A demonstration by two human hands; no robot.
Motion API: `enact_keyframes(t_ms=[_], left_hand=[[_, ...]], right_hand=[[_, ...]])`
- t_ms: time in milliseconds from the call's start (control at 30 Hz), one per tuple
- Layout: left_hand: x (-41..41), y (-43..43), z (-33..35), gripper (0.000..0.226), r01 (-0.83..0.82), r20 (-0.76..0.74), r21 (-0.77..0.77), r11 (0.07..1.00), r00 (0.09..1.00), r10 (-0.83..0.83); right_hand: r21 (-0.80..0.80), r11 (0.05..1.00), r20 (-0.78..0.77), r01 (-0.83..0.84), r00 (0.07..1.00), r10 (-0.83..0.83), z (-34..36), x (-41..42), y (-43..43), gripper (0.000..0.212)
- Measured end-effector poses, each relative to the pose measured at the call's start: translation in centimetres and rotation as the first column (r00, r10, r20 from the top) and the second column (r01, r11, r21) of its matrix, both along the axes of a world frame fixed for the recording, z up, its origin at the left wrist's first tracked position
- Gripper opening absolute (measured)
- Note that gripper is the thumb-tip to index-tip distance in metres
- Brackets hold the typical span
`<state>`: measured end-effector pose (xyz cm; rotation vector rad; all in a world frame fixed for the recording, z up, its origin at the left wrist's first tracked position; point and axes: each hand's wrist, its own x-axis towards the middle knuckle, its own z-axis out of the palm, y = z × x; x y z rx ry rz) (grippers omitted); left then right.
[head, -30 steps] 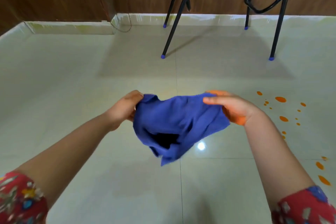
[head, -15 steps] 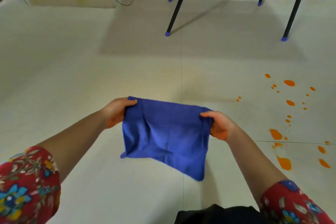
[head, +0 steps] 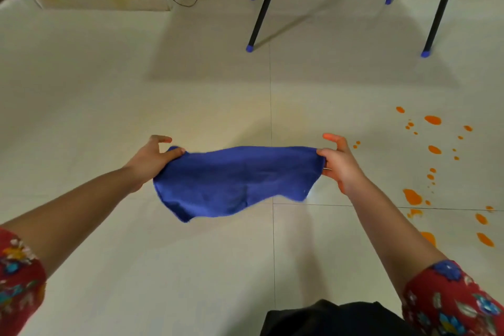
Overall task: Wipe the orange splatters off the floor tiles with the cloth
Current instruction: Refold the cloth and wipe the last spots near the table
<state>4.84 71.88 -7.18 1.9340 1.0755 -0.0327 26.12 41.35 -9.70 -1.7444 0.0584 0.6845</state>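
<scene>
— Both hands pinch the cloth: the left hand holds its nine o'clock end between thumb and fingers, and the right hand holds its three o'clock end. One finger of each is lifted free.
— Where's the cloth?
— Stretched between them over the floor tiles, lower edge sagging toward six o'clock.
— And the splatters?
— Orange, scattered on the tiles at three o'clock from the right hand, apart from the cloth. Black legs with blue feet stand at twelve o'clock.
</scene>
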Motion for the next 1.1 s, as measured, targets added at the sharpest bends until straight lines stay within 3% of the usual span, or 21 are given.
enact_keyframes(t_ms=[100,167,300,367,433,467,533,600,667,733,833,967,1100], left_hand=[[-0.1,-0.5,1.0,0.022,0.087,0.068,-0.205,0.975,0.995,-0.074],[-0.4,-0.6,1.8,0.027,0.216,0.070,-0.193,0.957,0.976,-0.206],[-0.2,0.2,3.5,0.029,0.329,0.045,0.151,0.932,0.940,-0.339],[0.2,0.9,4.5,0.024,0.397,-0.048,0.315,0.862,0.914,-0.403],[0.6,1.7,5.0,0.011,0.418,-0.055,0.322,0.849,0.904,-0.424],[0.5,2.1,5.1,0.009,0.399,-0.020,0.249,0.882,0.913,-0.408],[0.1,2.4,5.3,0.033,0.303,0.143,-0.030,0.952,0.944,-0.296],[0.1,2.0,4.5,0.057,0.169,0.256,-0.247,0.954,0.961,-0.104],[0.4,0.5,3.7,0.036,0.056,0.273,-0.295,0.954,0.962,0.028],[1.1,-1.6,3.1,0.020,-0.006,0.235,-0.257,0.966,0.970,0.069],[2.3,-5.3,3.3,0.028,0.112,0.278,-0.300,0.947,0.960,-0.025],[3.8,-9.3,4.4,0.031,0.255,0.391,-0.357,0.899,0.914,-0.104],[3.8,-9.6,4.4,0.022,0.274,0.440,-0.300,0.914,0.890,-0.123]], right_hand=[[0.005,0.993,0.140,-0.116,0.983,0.115,1.2,0.5,-0.7,0.038],[-0.082,0.975,0.242,-0.206,0.945,0.220,2.0,0.8,-1.4,0.035],[-0.398,0.871,0.478,-0.289,0.745,0.465,3.8,1.5,-2.2,0.027],[-0.437,0.853,0.522,-0.285,0.692,0.499,4.7,1.9,-2.3,0.019],[-0.348,0.877,0.497,-0.331,0.728,0.472,5.1,2.5,-2.5,0.025],[-0.240,0.902,0.447,-0.358,0.784,0.430,5.3,2.7,-2.8,0.029],[0.038,0.936,0.269,-0.350,0.906,0.328,4.9,3.0,-3.2,0.031],[0.204,0.957,0.110,-0.206,0.976,0.187,3.9,2.6,-3.1,0.030],[0.238,0.971,0.043,-0.025,0.999,0.015,3.2,1.7,-2.1,0.025],[0.219,0.974,0.022,0.051,0.998,-0.058,3.3,0.1,-0.4,0.012],[0.268,0.955,0.017,-0.125,0.992,0.125,4.6,-3.6,3.0,0.015],[0.356,0.846,0.056,-0.396,0.913,0.404,6.5,-7.7,6.6,0.023],[0.312,0.842,0.121,-0.441,0.897,0.425,7.2,-6.7,6.8,0.028]])
